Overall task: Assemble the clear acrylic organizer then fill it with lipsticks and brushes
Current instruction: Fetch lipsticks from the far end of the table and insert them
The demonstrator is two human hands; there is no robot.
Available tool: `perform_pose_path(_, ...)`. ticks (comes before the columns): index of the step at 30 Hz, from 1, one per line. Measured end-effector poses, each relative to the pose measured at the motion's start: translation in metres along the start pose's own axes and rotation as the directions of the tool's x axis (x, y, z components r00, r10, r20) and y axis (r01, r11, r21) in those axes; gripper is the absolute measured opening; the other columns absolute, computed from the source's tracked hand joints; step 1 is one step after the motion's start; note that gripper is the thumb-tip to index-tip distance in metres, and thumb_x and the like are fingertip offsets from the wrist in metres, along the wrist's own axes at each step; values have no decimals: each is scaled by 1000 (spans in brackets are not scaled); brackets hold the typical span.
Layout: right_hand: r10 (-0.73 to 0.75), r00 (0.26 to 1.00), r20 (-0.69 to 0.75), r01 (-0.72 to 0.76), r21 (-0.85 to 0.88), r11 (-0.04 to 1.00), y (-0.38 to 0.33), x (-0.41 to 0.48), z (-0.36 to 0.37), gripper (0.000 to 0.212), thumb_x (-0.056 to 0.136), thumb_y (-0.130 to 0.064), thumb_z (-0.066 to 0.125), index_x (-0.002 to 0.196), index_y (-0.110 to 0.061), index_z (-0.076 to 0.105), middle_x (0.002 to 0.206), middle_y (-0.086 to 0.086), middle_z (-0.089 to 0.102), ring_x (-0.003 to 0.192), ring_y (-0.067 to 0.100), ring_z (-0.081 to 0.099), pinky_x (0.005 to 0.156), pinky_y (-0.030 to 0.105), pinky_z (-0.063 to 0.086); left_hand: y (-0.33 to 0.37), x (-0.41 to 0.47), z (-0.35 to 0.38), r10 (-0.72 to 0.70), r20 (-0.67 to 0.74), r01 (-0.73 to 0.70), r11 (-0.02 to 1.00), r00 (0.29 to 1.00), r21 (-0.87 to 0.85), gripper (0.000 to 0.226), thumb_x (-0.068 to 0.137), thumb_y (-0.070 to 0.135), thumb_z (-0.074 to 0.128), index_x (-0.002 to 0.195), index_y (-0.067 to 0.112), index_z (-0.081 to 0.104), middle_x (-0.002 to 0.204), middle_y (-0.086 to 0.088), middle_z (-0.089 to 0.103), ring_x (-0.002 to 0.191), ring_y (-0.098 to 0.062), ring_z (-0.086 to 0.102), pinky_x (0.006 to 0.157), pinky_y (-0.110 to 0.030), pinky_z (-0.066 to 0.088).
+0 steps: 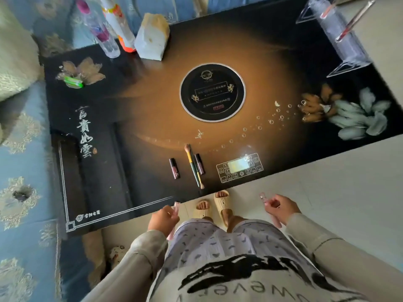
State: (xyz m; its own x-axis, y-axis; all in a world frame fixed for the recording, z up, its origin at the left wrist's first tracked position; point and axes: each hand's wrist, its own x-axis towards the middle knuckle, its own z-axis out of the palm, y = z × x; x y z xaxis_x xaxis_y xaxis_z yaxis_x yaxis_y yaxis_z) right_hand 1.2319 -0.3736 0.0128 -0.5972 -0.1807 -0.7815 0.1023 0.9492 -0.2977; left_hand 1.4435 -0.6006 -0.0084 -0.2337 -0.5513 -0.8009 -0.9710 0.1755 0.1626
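- Hands: left hand and right hand are held low, off the near edge of the table, well apart, one on each side of the body
- Left hand: fingers curled round left stick, a slim pink item (brush or tube, too blurred to tell), its long axis pointing ahead toward the table
- Right hand: fingers curled round right stick, also slim and pink, its tip ahead of the knuckles
- Organizer: far ahead and to the right of both hands, at the table's far right corner; its long axis runs away from the person, near end swung rightward; two slim reddish items lean inside it
- Nearer hand, judged: the right; the left would have to reach across the body's line
- Lipsticks and brushes: on the table just ahead of the hands, closer to the left, long axes pointing away from the person
- Coming move, judged: a long forward-right reach to stand each stick in the organizer
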Motion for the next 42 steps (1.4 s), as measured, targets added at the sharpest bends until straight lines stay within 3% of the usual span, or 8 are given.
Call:
perform_pose_path(8, 199, 976, -91, -181, 173, 968, 32, -42, 40, 15, 82, -13, 63, 88, 1, 63, 98, 19, 70, 75, 21, 52, 64, 20, 33, 16, 16, -34, 119, 32, -122, 986, 992, 114, 40, 94, 40, 40, 93, 6, 62, 111, -17, 67, 108, -34, 58, 89, -31, 43)
perform_pose_path(10, 387, 918, -84, -342, 322, 883, 77, -85, 64, 10, 83, -16, 62, 81, -7, 58, 99, 17, 70, 77, 22, 53, 60, 20, 29, 79, 20, -31, 308, 95, -322, 900, 947, 295, 41, 94, 39, 41, 101, 5, 63, 113, -17, 67, 110, -33, 58, 89, -31, 43)
perform_pose_path(18, 524, 840, -145, -361, 570, 738, 107, -99, 76, 10, 83, -11, 62, 77, -6, 55, 84, 18, 62, 77, 21, 50, 54, 27, 22, 133, 10, -10, 451, 340, -565, 659, 825, 497, 30, 91, 21, 51, 115, 4, 58, 118, -15, 64, 109, -27, 60, 90, -29, 45)
perform_pose_path(21, 583, 804, -118, -385, 644, 661, 128, -105, 82, 16, 85, -17, 61, 74, -9, 51, 88, 18, 64, 77, 21, 49, 64, 23, 28, 170, 2, 13, 470, 407, -621, 580, 783, 527, 30, 91, 20, 51, 116, 5, 57, 120, -14, 64, 109, -26, 60, 88, -26, 44)
perform_pose_path(31, 661, 750, 36, -508, 671, 540, 227, -97, 40, 31, 89, -42, 50, 67, -20, 49, 93, 10, 68, 97, 27, 62, 74, 26, 38, 236, -42, 102, 399, 463, -611, 499, 791, 615, 25, 88, 23, 55, 107, 6, 58, 117, -13, 64, 108, -27, 59, 86, -28, 41)
perform_pose_path(35, 617, 787, -10, -463, 653, 600, 269, -90, -1, 26, 88, -31, 54, 67, -17, 48, 86, 10, 64, 98, 28, 61, 71, 23, 35, 254, -56, 136, 367, 477, -602, 478, 799, 640, 14, 87, 24, 57, 97, 13, 58, 115, -12, 65, 95, -23, 57, 75, -22, 35)
perform_pose_path(39, 580, 813, -55, -412, 649, 639, 309, -80, -37, 16, 85, -20, 58, 93, -6, 62, 101, 13, 68, 97, 28, 60, 73, 23, 35, 276, -69, 168, 362, 487, -606, 458, 795, 650, 13, 85, 25, 59, 91, 13, 54, 112, -12, 65, 84, -17, 48, 74, -24, 35)
perform_pose_path(42, 579, 811, -82, -371, 693, 618, 332, -71, -61, 7, 83, -17, 61, 82, -11, 59, 99, 14, 69, 85, 26, 57, 61, 22, 29, 303, -78, 192, 368, 496, -617, 421, 786, 665, 17, 85, 27, 59, 83, 18, 45, 111, -12, 65, 82, -17, 48, 72, -24, 34)
